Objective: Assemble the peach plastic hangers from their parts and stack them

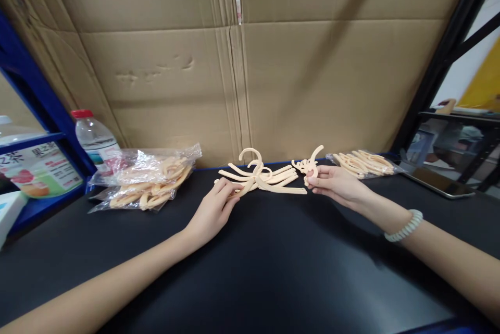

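Bare black tabletop (250,271) lies nearest, open room between the forearms. The left hand (213,209) pinches an arm of the fanned cream plastic hangers (265,175); the right hand (336,184), fingers closed, holds a small hanger piece (310,166) just beside them. A bagged batch (144,180) sits left, a loose pile (363,163) right — work looks partway. The cardboard wall (242,63) hems the back edge.

Packing workshop, cardboard backing (164,63), metal racks (449,52), bagged plastic hangers (148,183)
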`<state>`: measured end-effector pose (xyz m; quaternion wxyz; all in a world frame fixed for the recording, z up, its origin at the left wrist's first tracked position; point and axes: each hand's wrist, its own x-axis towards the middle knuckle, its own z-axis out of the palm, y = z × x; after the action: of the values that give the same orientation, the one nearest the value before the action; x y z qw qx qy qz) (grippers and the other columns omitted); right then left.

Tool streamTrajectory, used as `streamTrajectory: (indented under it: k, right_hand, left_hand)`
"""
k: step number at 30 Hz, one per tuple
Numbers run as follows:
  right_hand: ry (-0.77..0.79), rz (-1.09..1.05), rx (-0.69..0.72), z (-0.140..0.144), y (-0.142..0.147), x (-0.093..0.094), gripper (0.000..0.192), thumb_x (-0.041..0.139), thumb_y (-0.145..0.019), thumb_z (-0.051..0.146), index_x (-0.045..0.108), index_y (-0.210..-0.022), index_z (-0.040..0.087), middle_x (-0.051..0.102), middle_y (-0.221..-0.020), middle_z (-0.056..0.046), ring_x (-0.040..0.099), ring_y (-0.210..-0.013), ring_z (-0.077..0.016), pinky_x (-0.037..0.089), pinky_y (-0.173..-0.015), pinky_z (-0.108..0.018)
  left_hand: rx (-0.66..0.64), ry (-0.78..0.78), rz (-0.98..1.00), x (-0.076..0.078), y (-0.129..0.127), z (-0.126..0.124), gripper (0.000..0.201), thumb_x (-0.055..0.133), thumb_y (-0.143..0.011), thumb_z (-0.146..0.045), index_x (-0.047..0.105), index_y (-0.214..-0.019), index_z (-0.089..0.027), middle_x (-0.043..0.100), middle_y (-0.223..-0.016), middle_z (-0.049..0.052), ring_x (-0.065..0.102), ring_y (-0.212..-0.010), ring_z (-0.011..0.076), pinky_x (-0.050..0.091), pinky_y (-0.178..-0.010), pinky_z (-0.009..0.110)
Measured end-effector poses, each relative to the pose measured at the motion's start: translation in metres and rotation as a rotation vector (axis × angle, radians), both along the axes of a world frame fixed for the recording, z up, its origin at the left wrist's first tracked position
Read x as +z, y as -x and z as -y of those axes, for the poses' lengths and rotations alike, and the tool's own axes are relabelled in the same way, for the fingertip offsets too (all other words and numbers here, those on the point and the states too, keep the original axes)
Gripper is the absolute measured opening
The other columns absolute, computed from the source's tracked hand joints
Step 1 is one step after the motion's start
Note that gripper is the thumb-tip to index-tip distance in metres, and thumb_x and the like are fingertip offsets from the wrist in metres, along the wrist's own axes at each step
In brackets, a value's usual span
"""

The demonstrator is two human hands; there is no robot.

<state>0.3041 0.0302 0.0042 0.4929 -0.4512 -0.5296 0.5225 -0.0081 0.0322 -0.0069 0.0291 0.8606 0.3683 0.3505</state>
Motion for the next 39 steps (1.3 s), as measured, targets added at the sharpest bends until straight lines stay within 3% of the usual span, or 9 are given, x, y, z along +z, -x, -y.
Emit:
streamTrajectory:
  k: [6,12,20,28,33,39]
  right_hand:
    - [0.060,0.101,0.091,-0.001,-0.004,-0.001,0.023,0.075,-0.069,0.037,0.064,-0.074,0.017,0.066,-0.083,-0.004,0.063,-0.081,-0.0148,0.054,-0.072,-0.027]
    - [0.151,-0.016,0.197,-0.001,-0.005,-0.002,0.021,0.075,-0.071,0.035,0.063,-0.072,0.018,0.069,-0.086,-0.006,0.067,-0.094,-0.0213,0.055,-0.084,-0.033]
    - [0.198,-0.056,0.239,0.000,-0.001,-0.003,0.022,0.076,-0.071,0.029,0.058,-0.069,0.017,0.066,-0.070,-0.002,0.071,-0.078,-0.0181,0.058,-0.082,-0.031]
    - [0.227,-0.043,0.130,0.001,0.007,-0.004,0.019,0.074,-0.071,0.017,0.056,-0.067,0.016,0.066,-0.066,-0.002,0.070,-0.067,-0.0154,0.059,-0.071,-0.024]
    - [0.178,-0.023,-0.008,0.003,0.013,-0.003,0.016,0.071,-0.072,0.010,0.056,-0.072,0.015,0.065,-0.065,-0.001,0.069,-0.062,-0.0150,0.060,-0.066,-0.026]
    - [0.044,0.013,-0.044,0.005,0.017,-0.005,0.020,0.074,-0.069,0.015,0.053,-0.069,0.016,0.063,-0.059,0.001,0.067,-0.056,-0.0137,0.058,-0.059,-0.024]
  left_hand:
    - [0.007,0.023,0.000,0.001,-0.001,0.002,0.018,0.043,-0.091,-0.021,0.057,-0.102,-0.020,0.056,-0.095,0.006,0.055,-0.084,0.0194,0.049,-0.078,0.034]
    - [-0.011,0.023,0.006,0.000,0.000,0.001,0.018,0.042,-0.091,-0.018,0.056,-0.102,-0.021,0.054,-0.096,0.006,0.054,-0.086,0.0194,0.048,-0.080,0.035]
    - [-0.042,0.004,0.003,-0.001,0.002,0.002,0.017,0.042,-0.091,-0.014,0.054,-0.101,-0.020,0.054,-0.098,0.006,0.053,-0.090,0.0190,0.047,-0.081,0.033]
    - [-0.049,-0.008,-0.015,0.000,0.001,0.002,0.017,0.043,-0.091,-0.011,0.053,-0.101,-0.020,0.053,-0.098,0.005,0.053,-0.089,0.0184,0.046,-0.080,0.033]
    - [-0.061,-0.010,-0.004,-0.001,0.001,0.002,0.017,0.044,-0.090,-0.011,0.054,-0.100,-0.020,0.054,-0.099,0.005,0.053,-0.092,0.0188,0.046,-0.082,0.033]
    - [-0.082,-0.031,0.001,-0.004,0.003,0.001,0.018,0.043,-0.091,-0.012,0.053,-0.104,-0.020,0.056,-0.098,0.005,0.055,-0.092,0.0182,0.047,-0.082,0.032]
